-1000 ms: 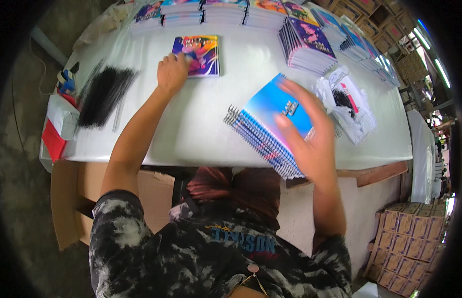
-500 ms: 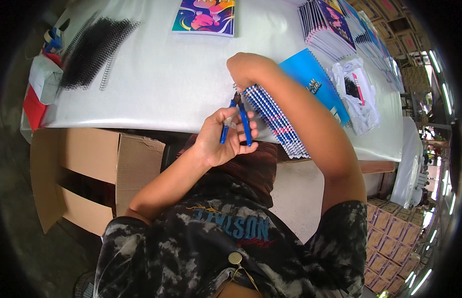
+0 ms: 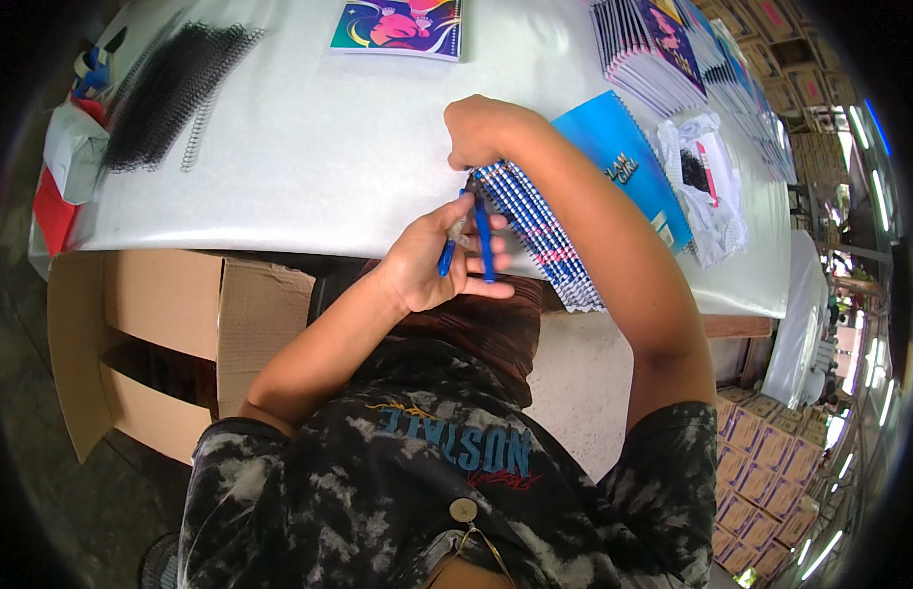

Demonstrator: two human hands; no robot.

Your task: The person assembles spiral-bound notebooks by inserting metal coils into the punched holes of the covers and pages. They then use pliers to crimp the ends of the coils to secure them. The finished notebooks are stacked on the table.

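My left hand (image 3: pixel 432 260) grips a pair of pliers (image 3: pixel 485 240) with blue handles, which are spread somewhat apart. Their dark jaws are at the far-left corner of a stack of spiral notebooks (image 3: pixel 540 236), whose bound edges face me in blue, white and pink. My right hand (image 3: pixel 474 130) is bent over that same corner, just beyond the jaws. Its fingers curl downward, closed, and the back of the hand hides what they pinch. My right forearm passes over the stack. Beside it lies a blue spiral notebook (image 3: pixel 599 133), partly covered by the arm.
Loose black spiral coils (image 3: pixel 177 98) lie on the left of the white-covered table (image 3: pixel 309 157). A colourful notebook (image 3: pixel 397 27) is at the far edge. Notebook piles (image 3: pixel 638 54) and a white bag (image 3: pixel 716 211) stand at right. An open cardboard box (image 3: pixel 162 304) is below left.
The view has shifted slightly. Both hands stay at the stack's corner, and the pliers' jaws have come closer to my right hand. The left fingers have moved a little on the handles.
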